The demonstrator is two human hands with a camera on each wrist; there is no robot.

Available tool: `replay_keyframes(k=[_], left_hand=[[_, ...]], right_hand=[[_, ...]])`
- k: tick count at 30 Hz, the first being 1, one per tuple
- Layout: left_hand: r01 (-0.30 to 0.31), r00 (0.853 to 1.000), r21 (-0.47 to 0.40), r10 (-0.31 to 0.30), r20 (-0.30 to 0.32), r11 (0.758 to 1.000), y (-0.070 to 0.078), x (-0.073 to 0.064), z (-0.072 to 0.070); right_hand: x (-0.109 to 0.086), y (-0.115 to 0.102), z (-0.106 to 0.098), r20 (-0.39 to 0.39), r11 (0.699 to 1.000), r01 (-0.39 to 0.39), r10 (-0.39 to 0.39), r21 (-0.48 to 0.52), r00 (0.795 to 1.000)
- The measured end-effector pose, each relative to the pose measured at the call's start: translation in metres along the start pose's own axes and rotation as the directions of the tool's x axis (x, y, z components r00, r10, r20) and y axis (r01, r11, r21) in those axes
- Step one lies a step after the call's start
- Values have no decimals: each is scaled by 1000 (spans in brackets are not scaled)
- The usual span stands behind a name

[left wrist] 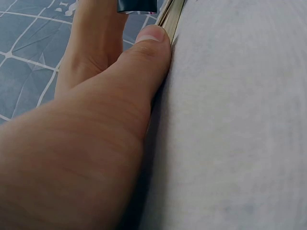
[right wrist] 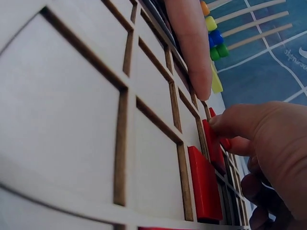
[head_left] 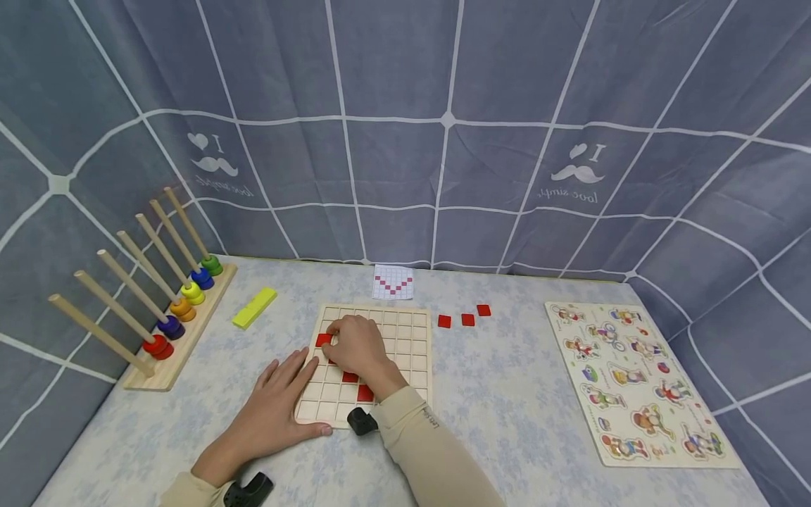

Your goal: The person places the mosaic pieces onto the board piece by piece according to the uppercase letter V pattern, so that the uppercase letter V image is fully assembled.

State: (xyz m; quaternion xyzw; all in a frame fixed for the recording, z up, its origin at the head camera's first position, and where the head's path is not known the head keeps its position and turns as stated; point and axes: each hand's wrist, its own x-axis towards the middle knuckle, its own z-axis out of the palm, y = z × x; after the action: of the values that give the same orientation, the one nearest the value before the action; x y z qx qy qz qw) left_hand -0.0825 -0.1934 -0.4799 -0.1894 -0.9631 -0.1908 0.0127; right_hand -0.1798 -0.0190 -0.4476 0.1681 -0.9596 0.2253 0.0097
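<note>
A wooden grid board (head_left: 405, 345) lies on the table, with red square tiles in a slanting line of its cells. Over its upper left part, my right hand (head_left: 361, 348) pinches a red tile (head_left: 324, 339) between thumb and index finger. The right wrist view has the thumb (right wrist: 235, 120) on that tile's edge, and a nearer red tile (right wrist: 205, 184) sits in a cell. My left hand (head_left: 275, 398) lies with fingers spread along the board's left side. Its thumb (left wrist: 151, 43) presses against the board's front edge.
Three red tiles (head_left: 467, 320) lie right of the board. Behind it stands a pattern card (head_left: 393, 282) with a pink V of squares. To the left are a yellow-green bar (head_left: 255, 308) and a pegged stand (head_left: 161, 380) with coloured rings; far right, a picture puzzle board (head_left: 684, 461).
</note>
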Motion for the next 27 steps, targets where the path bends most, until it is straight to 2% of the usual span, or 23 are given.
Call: replay_keyframes(k=[12,27], left_hand=[[-7,1000,5,7,4,1000,0,1,0],[-8,1000,5,8,7,1000,0,1,-1]], right_hand=[[-1,-1,0,-1,999,1,-1,-47,1000],[-2,-5,0,0,998,-28,28,-57,1000]])
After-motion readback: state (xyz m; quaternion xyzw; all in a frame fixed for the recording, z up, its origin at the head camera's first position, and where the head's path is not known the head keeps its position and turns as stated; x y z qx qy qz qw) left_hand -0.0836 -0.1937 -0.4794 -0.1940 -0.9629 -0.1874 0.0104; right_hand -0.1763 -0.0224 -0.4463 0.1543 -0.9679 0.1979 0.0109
